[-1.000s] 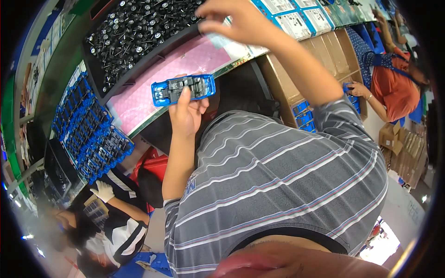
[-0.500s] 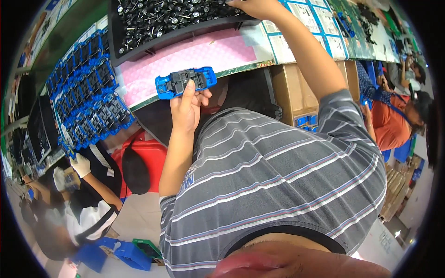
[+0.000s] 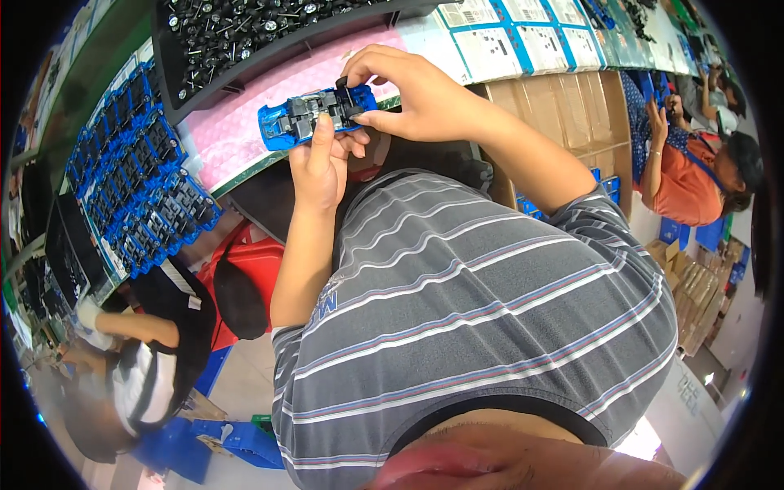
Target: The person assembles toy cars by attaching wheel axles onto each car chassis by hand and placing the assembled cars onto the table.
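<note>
A blue toy car [image 3: 278, 129] lies underside up in my left hand [image 3: 317, 167], its grey and black base facing me. The left thumb presses on the base and the fingers support it from below. My right hand [image 3: 412, 91] grips a black wheel axle [image 3: 344, 84] between thumb and fingers at the car's right end. The wheels touch or overlap the base there; whether the axle is seated, I cannot tell. Beyond the car stands a black tray [image 3: 245, 79] full of loose wheel axles [image 3: 245, 37].
Pink padded sheet [image 3: 224, 135] covers the bench edge. Rows of blue toy car bodies [image 3: 122, 159] lie at left. A cardboard box [image 3: 547, 106] stands at right. Co-workers sit on both sides, one in an orange top [image 3: 690, 188]. A red seat [image 3: 249, 282] is at lower left.
My right hand has come back from the tray to the car, with a wheel axle in its fingers. The left hand still holds the car, now tilted slightly and a little further left.
</note>
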The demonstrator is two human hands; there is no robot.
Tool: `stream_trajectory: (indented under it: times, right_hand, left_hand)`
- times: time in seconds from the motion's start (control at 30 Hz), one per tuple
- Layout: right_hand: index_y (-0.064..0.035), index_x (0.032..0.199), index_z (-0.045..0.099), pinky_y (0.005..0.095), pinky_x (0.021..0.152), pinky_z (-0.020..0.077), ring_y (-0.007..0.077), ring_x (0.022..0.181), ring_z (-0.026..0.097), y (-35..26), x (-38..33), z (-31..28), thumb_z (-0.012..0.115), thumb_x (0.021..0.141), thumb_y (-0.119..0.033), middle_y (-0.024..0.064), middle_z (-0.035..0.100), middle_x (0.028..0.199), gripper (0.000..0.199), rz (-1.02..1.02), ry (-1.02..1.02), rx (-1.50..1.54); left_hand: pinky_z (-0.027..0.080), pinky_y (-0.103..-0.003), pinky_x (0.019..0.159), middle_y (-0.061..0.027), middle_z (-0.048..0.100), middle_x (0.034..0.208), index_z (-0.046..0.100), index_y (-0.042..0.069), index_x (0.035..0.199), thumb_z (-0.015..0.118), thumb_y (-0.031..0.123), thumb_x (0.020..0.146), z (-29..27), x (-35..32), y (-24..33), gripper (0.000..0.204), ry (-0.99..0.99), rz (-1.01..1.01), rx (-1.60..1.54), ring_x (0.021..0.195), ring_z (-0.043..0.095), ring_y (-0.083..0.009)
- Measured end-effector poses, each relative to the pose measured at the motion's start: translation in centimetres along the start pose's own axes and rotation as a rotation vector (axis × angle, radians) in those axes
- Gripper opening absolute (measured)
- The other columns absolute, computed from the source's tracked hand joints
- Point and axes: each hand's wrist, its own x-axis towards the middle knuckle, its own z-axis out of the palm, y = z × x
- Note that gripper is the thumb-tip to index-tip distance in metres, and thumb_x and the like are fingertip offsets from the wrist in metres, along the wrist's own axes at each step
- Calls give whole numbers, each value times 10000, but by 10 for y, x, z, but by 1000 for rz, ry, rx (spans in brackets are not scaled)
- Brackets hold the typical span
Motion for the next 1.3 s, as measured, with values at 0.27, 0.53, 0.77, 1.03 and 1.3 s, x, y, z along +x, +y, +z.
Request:
stream_trajectory:
  times: [0.27,0.53,0.77,1.03,1.3]
  right_hand:
    - [-17,1029,574,378,912,487,317,1037,593,-5,4,6,776,707,-51,136,611,1106,382,-30,-118,0]
    - [-29,1011,610,382,929,488,317,1081,595,-4,16,-1,776,729,-58,135,614,1141,328,-114,-73,-44]
    - [-52,1007,757,398,801,547,343,879,694,115,100,-96,778,731,-118,189,726,941,285,398,-256,-731]
    - [-21,846,678,407,824,508,381,951,631,64,112,-65,736,772,-81,222,665,973,111,262,50,-581]
    - [-21,945,590,400,851,501,327,1016,612,-29,52,27,781,780,-158,151,625,1081,287,-127,-72,-40]
  left_hand:
    - [477,-282,605,-128,674,934,549,-3,1204,483,335,1054,-3,-8,3,376,55,2,52,780,640,-189]
    - [500,-285,571,-146,669,985,543,-2,1203,552,264,1028,-6,-11,8,319,79,11,-75,754,653,-210]
    - [474,-271,581,-116,668,987,548,-14,1237,503,344,1041,-7,-6,14,411,46,18,-25,751,625,-183]
    - [499,-266,566,-116,663,1013,510,22,1265,565,243,1023,-20,-21,16,333,175,66,21,719,642,-180]
    - [519,-264,593,-84,668,935,566,3,1176,642,178,982,-16,-9,8,273,119,8,134,710,653,-161]
